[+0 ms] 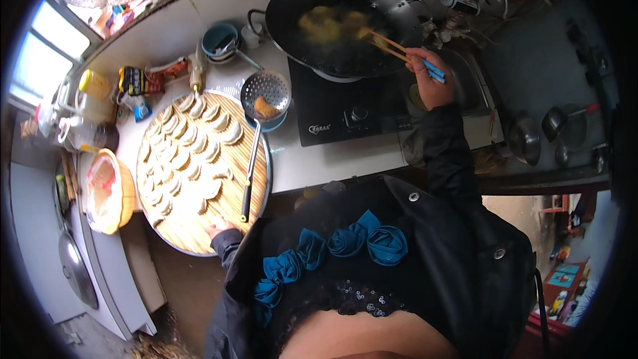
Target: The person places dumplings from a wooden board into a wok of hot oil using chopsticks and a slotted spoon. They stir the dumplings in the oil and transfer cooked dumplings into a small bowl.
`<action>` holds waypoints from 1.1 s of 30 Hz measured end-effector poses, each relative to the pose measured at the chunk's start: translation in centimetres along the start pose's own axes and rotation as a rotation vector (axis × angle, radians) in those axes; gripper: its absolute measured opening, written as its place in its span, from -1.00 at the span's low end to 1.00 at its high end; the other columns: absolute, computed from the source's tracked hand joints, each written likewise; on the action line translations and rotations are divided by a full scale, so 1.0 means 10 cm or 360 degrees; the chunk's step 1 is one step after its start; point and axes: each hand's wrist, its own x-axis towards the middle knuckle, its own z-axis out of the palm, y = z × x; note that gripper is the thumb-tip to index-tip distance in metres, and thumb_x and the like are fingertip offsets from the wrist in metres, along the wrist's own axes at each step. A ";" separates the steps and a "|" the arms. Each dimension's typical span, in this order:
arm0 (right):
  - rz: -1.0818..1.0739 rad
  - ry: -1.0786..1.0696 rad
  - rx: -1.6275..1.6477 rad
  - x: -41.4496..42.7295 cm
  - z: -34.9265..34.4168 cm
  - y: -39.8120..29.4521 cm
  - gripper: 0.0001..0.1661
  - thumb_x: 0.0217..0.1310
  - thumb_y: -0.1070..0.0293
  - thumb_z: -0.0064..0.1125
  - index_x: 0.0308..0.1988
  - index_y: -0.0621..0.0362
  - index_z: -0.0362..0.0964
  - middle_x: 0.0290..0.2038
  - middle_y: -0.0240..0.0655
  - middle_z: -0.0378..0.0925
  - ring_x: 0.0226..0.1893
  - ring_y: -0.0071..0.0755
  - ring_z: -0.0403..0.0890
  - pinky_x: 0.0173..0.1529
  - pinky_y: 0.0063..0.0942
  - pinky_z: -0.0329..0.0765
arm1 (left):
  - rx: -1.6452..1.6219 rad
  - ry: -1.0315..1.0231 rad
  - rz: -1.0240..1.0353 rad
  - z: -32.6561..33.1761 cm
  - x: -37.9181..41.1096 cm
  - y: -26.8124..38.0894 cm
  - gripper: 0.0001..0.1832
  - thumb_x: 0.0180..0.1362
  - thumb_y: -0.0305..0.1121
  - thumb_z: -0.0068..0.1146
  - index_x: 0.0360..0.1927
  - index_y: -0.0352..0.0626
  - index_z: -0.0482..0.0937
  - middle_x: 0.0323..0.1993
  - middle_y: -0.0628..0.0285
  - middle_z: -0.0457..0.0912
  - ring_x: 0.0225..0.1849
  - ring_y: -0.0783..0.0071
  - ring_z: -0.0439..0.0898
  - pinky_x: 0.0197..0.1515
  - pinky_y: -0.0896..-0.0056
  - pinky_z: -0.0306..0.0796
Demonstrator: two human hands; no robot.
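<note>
My right hand [429, 77] grips a pair of chopsticks [394, 46] with blue ends, their tips among yellowish frying pieces [326, 25] in dark oil inside a large wok [289, 0]. My left hand [222, 228] rests at the near rim of a round slatted tray [234, 159]; its fingers are partly washed out by glare, so its grip is unclear. Rows of uncooked dumplings [188, 134] lie on the tray. A perforated skimmer [265, 90] holds one browned dumpling [265, 107] above a blue bowl [279, 123], its handle lying across the tray.
The wok stands on a black cooktop [349, 114], left of a sink [471, 85]. Stacked bowls [219, 42], a bottle [196, 72] and seasoning packets [139, 82] stand along the wall. A lined basket [110, 192] is left of the tray. Metal ladles [553, 122] lie at the right.
</note>
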 end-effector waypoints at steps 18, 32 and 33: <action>-0.0016 0.0149 0.0107 -0.17 -0.46 0.25 -0.87 -0.02 0.39 0.03 -0.40 0.19 0.39 -0.50 -0.36 0.40 -0.51 -0.56 0.43 -0.46 -0.67 0.34 | -0.0085 -0.0158 0.2153 -0.41 -0.40 4.08 -0.57 -0.30 -0.32 0.17 -0.25 -0.12 0.38 -0.32 0.09 0.44 -0.24 0.18 0.42 -0.18 0.35 0.30; -0.0087 0.0082 0.0246 -0.25 -0.93 0.04 -0.89 -0.03 0.49 0.01 -0.38 0.21 0.36 -0.50 -0.36 0.37 -0.51 -0.57 0.38 -0.44 -0.70 0.31 | 0.0998 -0.0636 0.3085 0.63 -1.26 4.78 -0.70 -0.15 -0.25 -0.03 -0.27 -0.05 0.44 -0.25 0.15 0.45 -0.22 0.18 0.42 -0.16 0.32 0.31; -0.0090 0.0081 0.0270 -0.26 -0.94 0.05 -0.89 -0.03 0.49 0.01 -0.37 0.21 0.36 -0.50 -0.36 0.36 -0.51 -0.57 0.38 -0.45 -0.70 0.31 | 0.0942 -0.0545 0.3167 0.61 -1.32 4.77 -0.67 -0.18 -0.25 0.01 -0.27 -0.08 0.43 -0.25 0.14 0.45 -0.23 0.18 0.43 -0.16 0.33 0.31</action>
